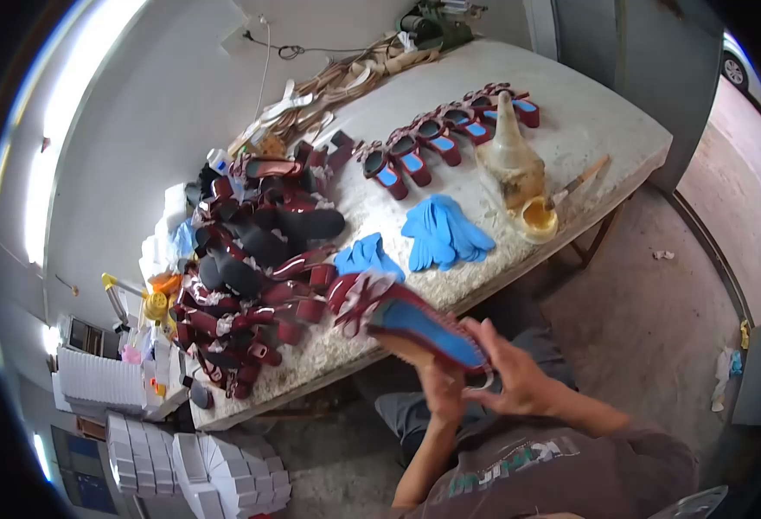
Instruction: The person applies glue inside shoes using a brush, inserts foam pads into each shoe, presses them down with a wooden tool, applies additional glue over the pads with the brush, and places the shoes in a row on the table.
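Note:
A dark red shoe (402,322) with a bow at the toe and a blue insole is held up in front of the table edge. My left hand (441,389) grips it from below, along its side. With fingers bent round the back end, my right hand (510,372) holds the same shoe near its strap. Just beyond the toe lie a small bunch of blue insoles (368,256) and a larger fanned stack of blue insoles (445,232). My fingers on the underside are partly hidden.
A pile of dark red shoes (264,225) covers the left of the table (571,86). Several shoes (437,143) with blue insoles stand in a row at the back. A glue-crusted bottle (510,151), small pot (539,221) and brush (584,177) are right; white boxes (212,467) lower left.

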A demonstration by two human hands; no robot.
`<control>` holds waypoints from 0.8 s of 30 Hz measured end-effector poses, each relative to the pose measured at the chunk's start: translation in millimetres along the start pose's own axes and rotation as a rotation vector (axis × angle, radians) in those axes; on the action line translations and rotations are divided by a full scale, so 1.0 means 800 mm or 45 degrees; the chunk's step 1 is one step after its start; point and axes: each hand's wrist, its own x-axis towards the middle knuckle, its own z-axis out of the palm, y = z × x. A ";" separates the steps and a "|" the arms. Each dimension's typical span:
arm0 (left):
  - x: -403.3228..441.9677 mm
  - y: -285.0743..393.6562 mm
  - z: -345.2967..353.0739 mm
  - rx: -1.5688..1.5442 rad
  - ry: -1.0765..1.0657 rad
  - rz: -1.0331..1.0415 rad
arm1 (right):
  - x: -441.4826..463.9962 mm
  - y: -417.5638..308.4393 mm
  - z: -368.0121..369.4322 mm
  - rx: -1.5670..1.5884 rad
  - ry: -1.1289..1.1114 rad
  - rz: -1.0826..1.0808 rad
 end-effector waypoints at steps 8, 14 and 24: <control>0.105 0.053 0.072 0.574 -0.620 0.234 | 0.070 0.030 -0.116 -0.672 0.590 0.218; 0.222 0.074 -0.050 1.067 0.078 0.102 | 0.169 0.229 -0.269 -0.219 0.969 0.495; 0.739 0.048 -0.248 2.589 -0.017 0.718 | 0.241 0.583 -0.332 -0.616 0.762 0.825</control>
